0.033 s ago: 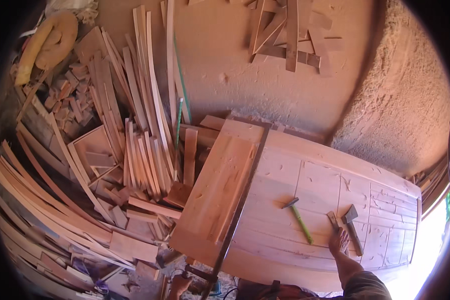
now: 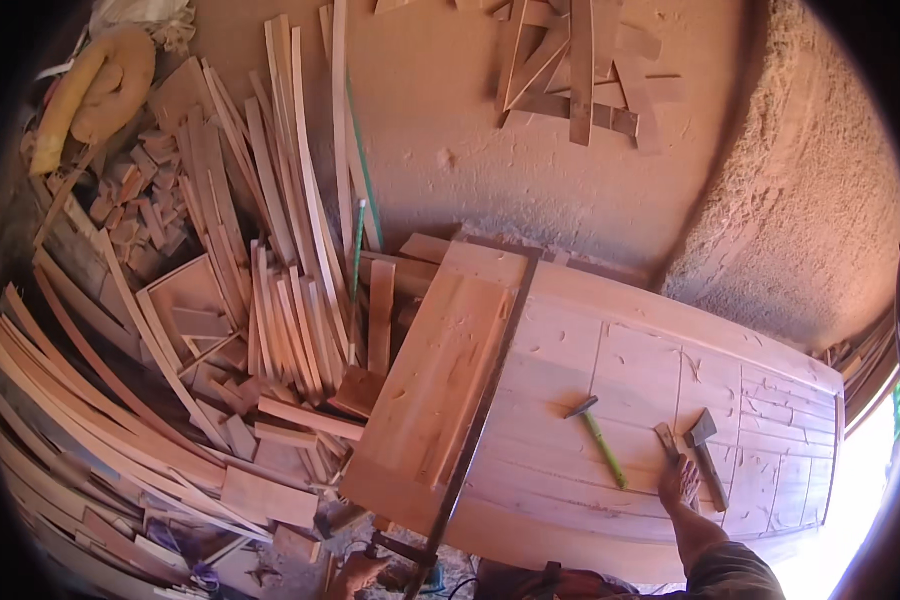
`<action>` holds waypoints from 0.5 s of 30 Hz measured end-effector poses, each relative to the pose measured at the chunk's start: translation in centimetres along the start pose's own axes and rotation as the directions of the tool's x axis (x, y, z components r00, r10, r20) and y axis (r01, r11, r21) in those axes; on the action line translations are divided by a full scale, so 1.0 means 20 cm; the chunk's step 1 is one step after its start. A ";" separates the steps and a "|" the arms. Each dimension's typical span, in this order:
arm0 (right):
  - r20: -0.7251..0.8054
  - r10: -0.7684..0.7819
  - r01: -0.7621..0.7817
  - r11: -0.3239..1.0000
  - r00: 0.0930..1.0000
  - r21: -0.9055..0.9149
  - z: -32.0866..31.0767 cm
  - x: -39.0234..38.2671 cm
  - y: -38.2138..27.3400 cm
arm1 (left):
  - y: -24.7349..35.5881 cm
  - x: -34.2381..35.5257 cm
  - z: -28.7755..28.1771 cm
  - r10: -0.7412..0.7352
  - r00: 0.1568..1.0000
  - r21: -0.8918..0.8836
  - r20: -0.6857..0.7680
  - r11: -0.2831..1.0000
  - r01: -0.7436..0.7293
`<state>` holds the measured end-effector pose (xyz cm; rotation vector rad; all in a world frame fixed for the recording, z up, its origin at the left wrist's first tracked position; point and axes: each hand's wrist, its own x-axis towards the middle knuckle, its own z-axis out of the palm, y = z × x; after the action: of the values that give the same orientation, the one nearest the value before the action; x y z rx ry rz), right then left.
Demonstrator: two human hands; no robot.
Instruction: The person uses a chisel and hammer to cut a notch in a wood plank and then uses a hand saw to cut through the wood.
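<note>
My right hand (image 2: 678, 480) is closed on a chisel (image 2: 667, 440), flat short blade, tip resting on the carved wooden door panel (image 2: 610, 360) on the worktop. Just beside: 1 hatchet (image 2: 707, 455), 1 green-handled hammer (image 2: 600, 440). Left hand not in view. 1 plank (image 2: 435, 380) lies at the panel's left edge.

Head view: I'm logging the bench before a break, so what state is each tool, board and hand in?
Right hand: resting on the panel, fingers on a chisel.
Chisel: lying flat, blade end away from the person.
Green-handled hammer: lying flat, untouched.
Wooden-handled hammer: lying flat beside the hand.
Wooden panel: lying flat, grooves cut in it.
Loose plank: lying along the panel's left edge.
Left hand: out of view.
</note>
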<state>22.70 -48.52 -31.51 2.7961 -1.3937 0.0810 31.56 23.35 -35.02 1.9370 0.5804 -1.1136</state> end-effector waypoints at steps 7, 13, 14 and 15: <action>0.059 -0.026 0.023 0.999 0.998 0.050 -0.11 -0.02 -0.04 | -0.04 0.07 0.26 0.301 0.604 0.462 -0.738 0.877 0.128; 0.095 0.026 -0.028 0.999 0.995 0.018 -0.08 -0.01 -0.02 | 0.00 -0.03 0.14 0.492 0.730 0.633 -0.475 0.767 -0.106; 0.082 0.023 -0.025 0.999 0.996 0.024 -0.09 -0.02 -0.02 | 0.01 0.00 0.06 0.326 0.899 0.470 -0.293 0.868 -0.161; 0.073 0.010 -0.012 0.999 0.997 0.033 -0.10 -0.01 -0.04 | 0.01 0.04 -0.03 0.090 0.993 0.224 -0.071 0.972 -0.072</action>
<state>23.12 -47.77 -29.52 2.8458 -1.4363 0.0020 32.34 23.76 -35.42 2.1860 0.4300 -1.0895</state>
